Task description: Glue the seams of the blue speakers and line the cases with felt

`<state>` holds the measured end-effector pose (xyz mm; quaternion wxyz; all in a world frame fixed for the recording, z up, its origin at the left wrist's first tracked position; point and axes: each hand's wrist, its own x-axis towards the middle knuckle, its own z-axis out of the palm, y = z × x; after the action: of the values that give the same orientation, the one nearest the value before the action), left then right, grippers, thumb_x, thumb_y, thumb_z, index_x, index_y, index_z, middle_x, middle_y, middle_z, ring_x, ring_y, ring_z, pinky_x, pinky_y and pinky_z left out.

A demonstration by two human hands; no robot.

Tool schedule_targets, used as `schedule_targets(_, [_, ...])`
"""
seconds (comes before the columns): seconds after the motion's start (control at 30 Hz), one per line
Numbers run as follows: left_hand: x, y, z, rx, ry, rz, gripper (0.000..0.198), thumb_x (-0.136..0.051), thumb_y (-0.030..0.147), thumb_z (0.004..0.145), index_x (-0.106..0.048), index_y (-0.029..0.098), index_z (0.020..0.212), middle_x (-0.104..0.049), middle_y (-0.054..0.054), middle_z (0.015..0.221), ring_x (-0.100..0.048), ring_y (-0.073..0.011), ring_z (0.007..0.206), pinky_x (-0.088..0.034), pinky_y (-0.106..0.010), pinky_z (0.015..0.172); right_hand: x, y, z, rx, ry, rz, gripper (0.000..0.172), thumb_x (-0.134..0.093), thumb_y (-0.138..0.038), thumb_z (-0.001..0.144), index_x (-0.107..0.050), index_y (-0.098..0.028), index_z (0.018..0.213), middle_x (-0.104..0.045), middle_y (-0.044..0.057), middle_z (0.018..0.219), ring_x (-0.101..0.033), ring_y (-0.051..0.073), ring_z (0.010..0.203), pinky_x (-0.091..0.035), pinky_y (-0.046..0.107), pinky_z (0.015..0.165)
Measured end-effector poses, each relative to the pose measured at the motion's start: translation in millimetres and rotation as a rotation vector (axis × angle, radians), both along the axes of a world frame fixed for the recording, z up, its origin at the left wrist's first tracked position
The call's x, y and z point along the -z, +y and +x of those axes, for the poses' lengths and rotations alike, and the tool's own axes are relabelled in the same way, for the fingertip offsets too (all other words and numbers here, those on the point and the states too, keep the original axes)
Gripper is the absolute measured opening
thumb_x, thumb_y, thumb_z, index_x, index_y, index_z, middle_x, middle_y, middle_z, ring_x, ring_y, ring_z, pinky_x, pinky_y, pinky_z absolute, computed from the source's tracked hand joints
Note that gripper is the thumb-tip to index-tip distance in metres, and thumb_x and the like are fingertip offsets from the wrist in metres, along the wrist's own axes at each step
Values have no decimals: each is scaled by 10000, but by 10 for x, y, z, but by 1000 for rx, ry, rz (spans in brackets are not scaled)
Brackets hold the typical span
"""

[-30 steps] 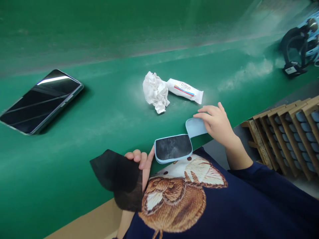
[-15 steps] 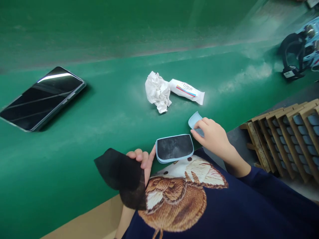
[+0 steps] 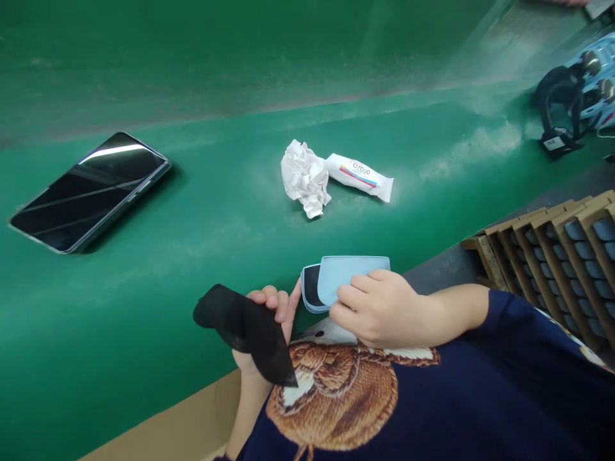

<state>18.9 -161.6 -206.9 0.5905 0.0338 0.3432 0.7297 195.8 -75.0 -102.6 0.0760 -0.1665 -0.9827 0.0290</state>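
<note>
The left hand [image 3: 271, 307] is curled around a black cloth [image 3: 245, 328], which hangs folded out to its left and down. Its forefinger is stretched out to touch the edge of a dark-faced pad with a blue rim [image 3: 311, 288]. The right hand [image 3: 379, 310] has its fingers bent and pressed on a light blue piece [image 3: 353, 274], holding it flat over most of that pad, so only the pad's left end shows. Both pieces lie at the near edge of the green surface [image 3: 216, 211], just in front of the person's dark printed shirt [image 3: 432, 397].

Farther out on the surface, near the middle, a crumpled white tissue [image 3: 303, 177] lies touching the nozzle end of a white tube [image 3: 361, 176] with a coloured label. A phone [image 3: 91, 191] lies face up, its screen dark, well apart on the left. At the far right corner sits some black strapped gear [image 3: 557, 105] beside light blue parts, too blurred to identify. To the right, below the edge of the surface, a cardboard rack [image 3: 542, 256] holds rows of blue-grey pieces in its slots. Nothing lies between the hands and the tissue.
</note>
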Motion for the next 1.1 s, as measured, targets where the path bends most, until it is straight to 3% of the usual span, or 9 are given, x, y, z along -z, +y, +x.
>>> schedule_targets(0.2, [-44, 20, 18, 13, 21, -14, 136, -705, 355, 788, -640, 240, 758, -564, 51, 684, -482, -72, 521, -533, -496, 978, 90, -15, -196, -48, -206, -142, 57, -555, -139, 755, -536, -177, 717, -556, 38, 645, -475, 162, 542, -141, 296, 481])
schedule_targets(0.37, [-94, 32, 20, 16, 24, -41, 134, -720, 321, 781, -645, 236, 709, -569, 49, 670, -479, -68, 517, -554, -421, 946, 32, 5, -282, -59, -353, -251, 29, -549, -156, 809, -568, -161, 788, -608, 56, 704, -546, 182, 596, -169, 293, 468])
schedule_targets(0.53, [-93, 41, 12, 28, 58, -18, 178, -807, 376, 683, -709, 248, 759, -578, 43, 677, -484, -63, 523, -530, -453, 993, 30, 13, -278, -8, -381, -264, 85, -508, -189, 902, -569, -150, 857, -624, 55, 723, -574, 182, 640, -188, 297, 503])
schedule_targets(0.67, [-108, 37, 20, 28, 51, -8, 198, -820, 394, 668, -734, 246, 768, -610, 33, 697, -504, -60, 525, -554, -406, 969, 38, 61, -184, -3, -290, -224, 338, -471, -435, 979, -567, -164, 800, -621, 43, 693, -578, 187, 628, -182, 315, 527])
schedule_targets(0.77, [-119, 25, 28, 45, 8, -37, 228, -843, 371, 648, -730, 217, 773, -640, 22, 748, -553, -66, 579, -554, -346, 963, -3, 142, -105, 11, -122, -258, 369, -395, -386, 1017, -580, -168, 784, -613, 22, 685, -561, 159, 614, -240, 316, 542])
schedule_targets(0.93, [-110, 47, 42, 62, -22, -134, 303, -896, 372, 569, -750, 191, 763, -695, -5, 730, -640, -106, 682, -577, -206, 740, -99, 190, -123, -5, 255, -512, 525, -371, -567, 995, -613, -114, 1100, -656, 33, 802, -601, 141, 718, -408, 265, 630])
schedule_targets(1.0, [-114, 70, 55, 46, 0, -156, 270, -890, 359, 595, -762, 205, 775, -728, -11, 759, -670, -117, 732, -572, -197, 748, -102, 170, -168, 25, 298, -516, 483, -440, -523, 988, -604, -99, 1151, -672, 42, 817, -609, 143, 728, -428, 260, 640])
schedule_targets(1.1, [-136, 97, 74, 21, 3, -172, 225, -887, 331, 615, -766, 226, 773, -750, 4, 776, -690, -117, 764, -572, -189, 765, -78, 156, -209, 107, 330, -443, 258, -469, -315, 1003, -645, -128, 980, -668, 35, 759, -588, 136, 688, -418, 257, 629])
